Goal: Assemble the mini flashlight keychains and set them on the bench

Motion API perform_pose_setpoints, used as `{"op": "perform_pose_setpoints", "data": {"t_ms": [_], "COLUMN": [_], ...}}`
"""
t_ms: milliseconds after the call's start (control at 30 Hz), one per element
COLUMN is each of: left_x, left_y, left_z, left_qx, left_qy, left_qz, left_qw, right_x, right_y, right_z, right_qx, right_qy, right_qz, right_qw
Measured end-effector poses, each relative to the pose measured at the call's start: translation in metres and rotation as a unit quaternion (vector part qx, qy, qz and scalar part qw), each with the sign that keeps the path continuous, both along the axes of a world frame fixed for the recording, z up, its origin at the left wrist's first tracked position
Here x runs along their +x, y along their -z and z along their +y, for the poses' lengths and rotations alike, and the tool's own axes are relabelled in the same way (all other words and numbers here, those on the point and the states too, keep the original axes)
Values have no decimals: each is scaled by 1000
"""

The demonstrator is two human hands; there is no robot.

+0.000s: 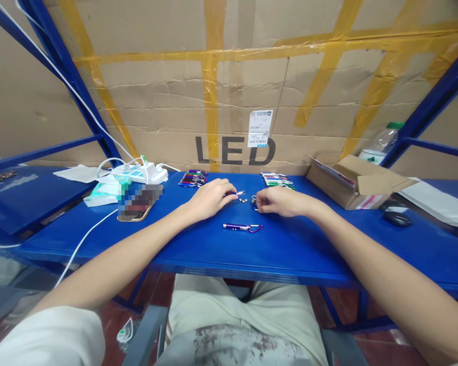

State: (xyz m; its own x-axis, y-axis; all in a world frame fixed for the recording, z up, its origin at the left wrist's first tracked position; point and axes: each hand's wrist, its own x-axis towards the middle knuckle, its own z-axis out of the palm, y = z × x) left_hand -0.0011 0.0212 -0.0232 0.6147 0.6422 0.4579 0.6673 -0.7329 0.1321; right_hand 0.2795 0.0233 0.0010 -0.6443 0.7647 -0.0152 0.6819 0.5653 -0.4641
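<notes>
My left hand (210, 198) is closed around a small pen-like tube (234, 193), whose silvery end points right. My right hand (277, 201) is closed at a small dark part with a metal ring (254, 201), its fingertips pressed together. Several small round silver cells (243, 200) lie on the blue table between my hands. Nearer me rests a purple penlight (242, 227) with a carabiner clip at its right end. Behind my left hand is a row of coloured penlights (193, 178); another row (277, 180) lies behind my right hand.
On the left are a phone (139, 202), a white power strip (148, 173) with cables and a green-white packet (109, 192). An open cardboard box (356, 180), a plastic bottle (383, 142) and a black mouse (397, 218) are on the right. A large carton (168, 117) stands behind.
</notes>
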Motion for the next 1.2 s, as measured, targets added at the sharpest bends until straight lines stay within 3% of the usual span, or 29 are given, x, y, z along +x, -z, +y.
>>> {"op": "perform_pose_setpoints", "data": {"t_ms": [233,467,733,967,1200], "left_x": [-1,0,1,7,8], "left_y": [1,-1,-1,3,2], "left_z": [1,-1,1,1,0], "left_qx": [-7,-20,-30,-140,-154], "left_qy": [6,-1,10,48,32], "left_qz": [-3,-4,-30,-174,-204], "left_qw": [1000,1000,999,974,966], "right_x": [-3,-8,-10,-12,-10], "right_y": [2,-9,-8,-3,0], "right_z": [-4,-12,-9,-6,-3], "right_qx": [41,59,96,43,31], "right_qy": [-17,39,60,19,23], "right_qz": [-44,-63,31,172,143], "right_qw": [998,996,993,984,989]}}
